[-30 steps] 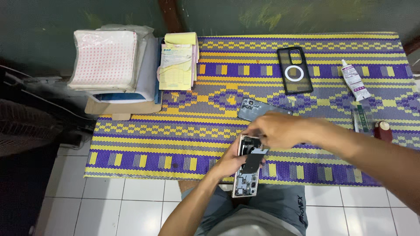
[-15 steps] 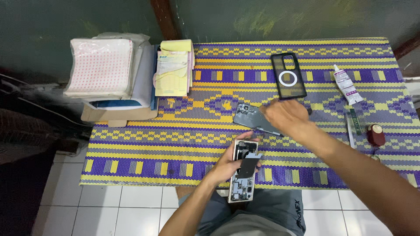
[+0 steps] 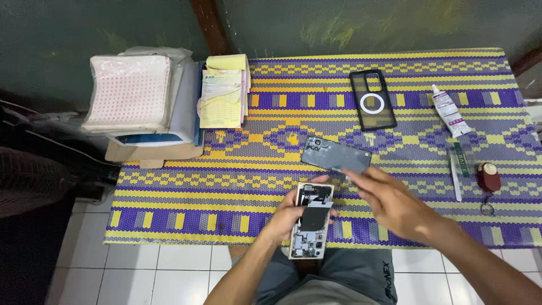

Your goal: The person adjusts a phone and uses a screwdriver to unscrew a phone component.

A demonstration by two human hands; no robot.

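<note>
Left hand (image 3: 285,217), nearest the viewer: its grip is closed around the edges of an opened phone (image 3: 310,220), back removed and inner parts facing up, held over the near edge of the tabletop (image 3: 226,186) and above the lap. Right hand (image 3: 392,203): grip wide and empty, fingers spread flat just right of the phone, fingertips close to the dark grey back cover (image 3: 336,154), which lies on the woven purple-and-yellow mat just beyond both hands. For sound handling, the phone is best held by its frame, thumb kept off the exposed parts, and kept level so nothing loose slides out; the cover is best lifted by its edge.

Farther right of the right hand: a small dark red round object (image 3: 489,176) on a ring and a slim green-and-white tool (image 3: 462,161). Beyond these, a white tube (image 3: 447,111) with a printed label, lying aslant. Beyond the cover, a black phone case (image 3: 372,99) with a white ring. Far left of the left hand: a yellow receipt pad (image 3: 223,90), and a pink-dotted wrapped stack (image 3: 130,90) on a cardboard box (image 3: 152,151).
</note>
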